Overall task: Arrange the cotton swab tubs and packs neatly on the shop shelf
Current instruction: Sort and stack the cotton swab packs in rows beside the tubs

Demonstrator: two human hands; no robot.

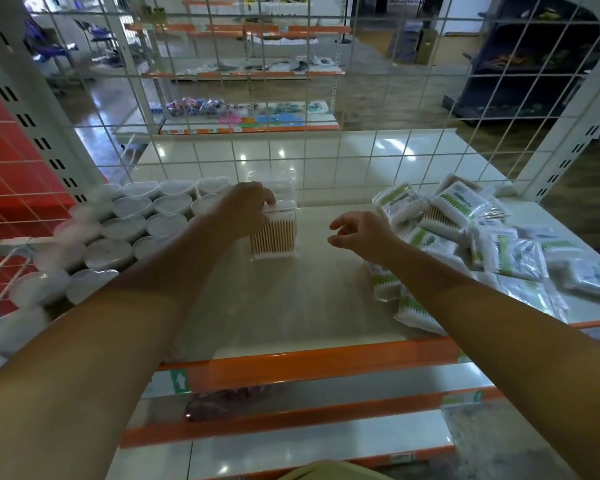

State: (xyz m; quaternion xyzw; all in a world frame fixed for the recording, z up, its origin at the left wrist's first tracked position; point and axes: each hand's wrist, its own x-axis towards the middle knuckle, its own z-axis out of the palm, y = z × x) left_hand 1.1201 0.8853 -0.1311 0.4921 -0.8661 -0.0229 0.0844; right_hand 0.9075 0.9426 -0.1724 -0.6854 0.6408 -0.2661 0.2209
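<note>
Left hand (245, 211) grips swab tub (274, 233) top — upright | right hand (359, 233) loosely spread, beside packs (454, 216)

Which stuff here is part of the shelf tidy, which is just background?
Job:
- clear swab box, gripped by left hand
- heart-shaped tubs in rows on the left
- loose pile of swab packs on the right
- right hand, holding nothing
- shelf

Background:
- wire grid behind the shelf
- far shelves with coloured goods
- dark rack
</note>
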